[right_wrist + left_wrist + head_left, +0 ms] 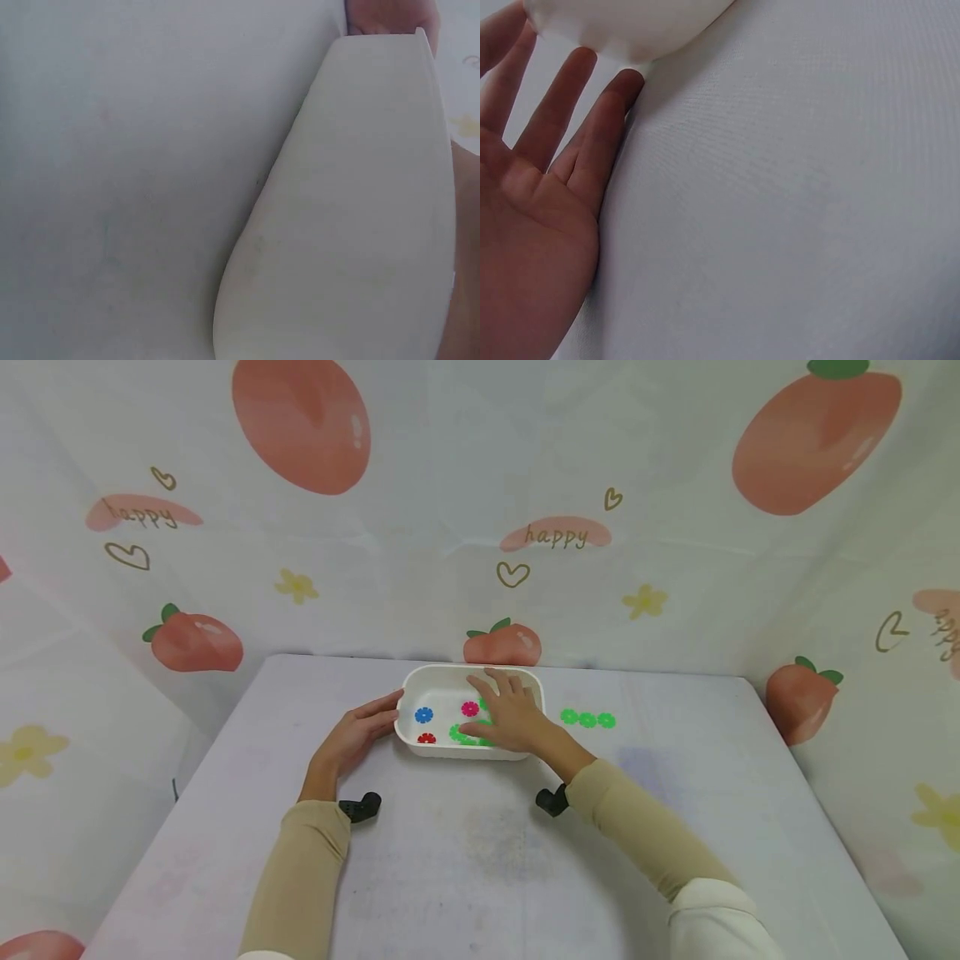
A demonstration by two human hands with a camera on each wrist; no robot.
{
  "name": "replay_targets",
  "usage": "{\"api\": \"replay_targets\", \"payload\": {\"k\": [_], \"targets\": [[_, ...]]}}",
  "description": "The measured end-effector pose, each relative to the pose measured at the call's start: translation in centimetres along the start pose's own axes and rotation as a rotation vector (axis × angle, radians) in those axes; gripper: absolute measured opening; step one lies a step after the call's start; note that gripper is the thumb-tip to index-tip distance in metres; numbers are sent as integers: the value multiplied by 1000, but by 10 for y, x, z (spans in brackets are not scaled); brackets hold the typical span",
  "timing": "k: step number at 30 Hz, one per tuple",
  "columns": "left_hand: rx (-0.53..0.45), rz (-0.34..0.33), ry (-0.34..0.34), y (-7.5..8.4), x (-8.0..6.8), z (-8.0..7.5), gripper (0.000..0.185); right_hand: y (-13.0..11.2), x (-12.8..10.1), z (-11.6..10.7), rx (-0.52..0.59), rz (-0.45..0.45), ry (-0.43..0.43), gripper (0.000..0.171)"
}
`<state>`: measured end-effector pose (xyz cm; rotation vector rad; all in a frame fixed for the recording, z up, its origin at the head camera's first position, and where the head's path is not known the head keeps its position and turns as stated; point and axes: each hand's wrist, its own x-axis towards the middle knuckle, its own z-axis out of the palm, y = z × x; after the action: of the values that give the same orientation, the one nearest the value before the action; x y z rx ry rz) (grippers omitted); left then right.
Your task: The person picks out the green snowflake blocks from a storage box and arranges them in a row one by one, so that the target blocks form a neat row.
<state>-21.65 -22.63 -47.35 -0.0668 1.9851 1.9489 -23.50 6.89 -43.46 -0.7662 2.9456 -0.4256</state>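
Note:
A white oval-ended plastic tray [459, 752] holds several small flower-shaped discs: a blue disc [423, 715], a pink disc [469, 708], a red disc [427, 738] and a few green discs [457, 733]. My left hand [361, 732] rests against the tray's left end, fingers extended; in the left wrist view the fingertips meet the tray's wall [630, 28]. Over the right half of the tray my right hand [513, 718] reaches in with spread fingers, palm down, covering some green discs. The right wrist view is mostly filled by the tray's outer side [352, 202].
Right of the tray, three green discs [588, 720] lie side by side in a row on the white-covered table [465, 860]. Behind the table hangs a patterned cloth [420, 568]. Black wrist cameras [362, 807] stick out below both hands.

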Motion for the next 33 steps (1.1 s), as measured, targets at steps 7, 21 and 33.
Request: {"api": "replay_targets", "payload": {"k": [7,21,33], "targets": [[11,10,22,-10,7,-4,52,-3,13,7,105,-14,-23,87],[-1,-8,-13,9,-7,3,51,-10,33,27,208,28,-117,51],[-1,-22,-5,10,-7,3,50,-15,40,32,235,61,-137,26]]}}
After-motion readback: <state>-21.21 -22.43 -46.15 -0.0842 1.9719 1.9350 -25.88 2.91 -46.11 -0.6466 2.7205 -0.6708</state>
